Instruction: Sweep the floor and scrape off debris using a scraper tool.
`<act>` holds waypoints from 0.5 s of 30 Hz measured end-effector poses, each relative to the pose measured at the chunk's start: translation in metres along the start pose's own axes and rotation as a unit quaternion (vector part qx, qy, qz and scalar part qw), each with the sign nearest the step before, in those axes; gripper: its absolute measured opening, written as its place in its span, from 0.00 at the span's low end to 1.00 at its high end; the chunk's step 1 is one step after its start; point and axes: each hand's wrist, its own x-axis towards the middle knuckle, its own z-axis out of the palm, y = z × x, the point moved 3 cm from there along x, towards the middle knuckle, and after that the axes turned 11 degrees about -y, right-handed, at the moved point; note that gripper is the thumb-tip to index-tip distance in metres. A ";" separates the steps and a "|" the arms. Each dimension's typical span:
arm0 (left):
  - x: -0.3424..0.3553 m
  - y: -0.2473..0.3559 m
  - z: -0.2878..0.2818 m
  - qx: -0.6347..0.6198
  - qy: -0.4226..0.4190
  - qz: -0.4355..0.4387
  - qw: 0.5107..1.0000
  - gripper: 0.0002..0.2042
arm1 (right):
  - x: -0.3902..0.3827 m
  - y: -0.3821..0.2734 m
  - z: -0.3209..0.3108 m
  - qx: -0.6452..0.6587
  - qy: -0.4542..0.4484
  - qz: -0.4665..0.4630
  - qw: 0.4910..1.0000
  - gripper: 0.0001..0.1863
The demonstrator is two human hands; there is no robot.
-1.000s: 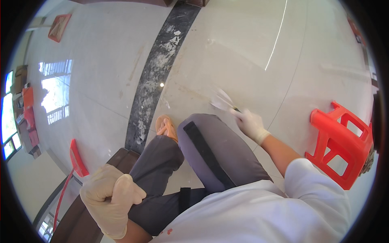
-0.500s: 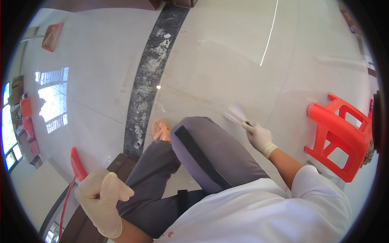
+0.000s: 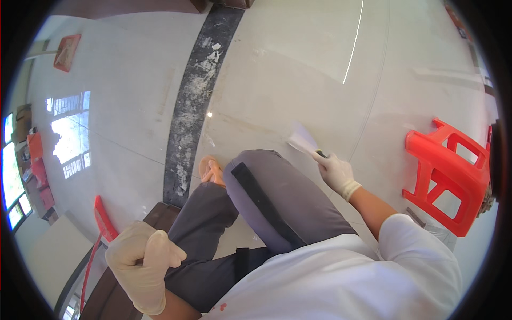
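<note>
Since a second ago the right hand [image 3: 335, 172], in a thin pale disposable glove, has swung outward and away from the raised knee, carrying its flat white scraper-like blade [image 3: 302, 140] with a dark handle further over the glossy cream tiled floor [image 3: 288, 80], while the left hand [image 3: 143, 264], gloved the same way, has shifted slightly but stays curled low at the person's left. That right hand is closed around the dark handle, with the pale blade sticking out ahead of the knuckles and angled down toward the tiles; whether its edge touches the floor cannot be told. The left hand is balled into a loose fist with the thumb across the fingers, and nothing shows inside it. Judging by its thinness, the blade is probably light and fairly stiff, with a slim leading edge that could flex or nick if pressed at a steep angle, so the dark handle is the sound place to hold it, as it is held now. Gloves on a smooth handle may slip somewhat. Room lies open ahead and to the left across the tiles up to the dark speckled stone strip [image 3: 194, 101]; to the right a red plastic stool [image 3: 445, 176] stands near the forearm, and the grey-trousered knee [image 3: 277, 197] hems the hand in on the inner side.
</note>
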 end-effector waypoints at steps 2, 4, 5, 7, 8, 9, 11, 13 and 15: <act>0.001 -0.003 0.001 -0.021 0.016 0.006 1.000 0.20 | -0.021 0.014 0.003 0.009 -0.086 0.061 0.994 0.18; -0.002 -0.002 -0.001 -0.046 0.033 0.011 0.998 0.20 | -0.016 0.005 0.001 0.016 -0.077 0.067 0.995 0.17; -0.003 0.000 -0.001 -0.036 0.029 0.025 0.999 0.20 | -0.007 0.001 -0.001 0.011 -0.061 0.041 0.997 0.17; -0.001 0.006 0.001 -0.028 0.029 0.045 0.998 0.20 | 0.004 0.000 0.003 0.000 -0.043 0.008 0.999 0.17; 0.001 0.007 0.002 -0.036 0.016 0.028 0.999 0.16 | 0.002 -0.002 0.003 0.002 -0.040 0.004 0.999 0.17; 0.002 0.008 0.001 -0.044 0.002 0.010 0.999 0.13 | -0.008 0.001 0.002 0.011 -0.048 0.015 0.999 0.17; 0.001 0.005 -0.001 -0.062 0.019 0.000 0.998 0.13 | -0.016 0.004 0.004 0.020 -0.056 0.027 0.998 0.17; -0.001 0.005 -0.004 -0.084 0.032 -0.011 0.996 0.13 | -0.021 0.007 0.007 0.023 -0.070 0.054 0.996 0.17; -0.001 0.011 -0.004 -0.054 0.023 -0.010 0.998 0.13 | -0.003 0.000 0.010 0.021 -0.050 0.040 0.998 0.17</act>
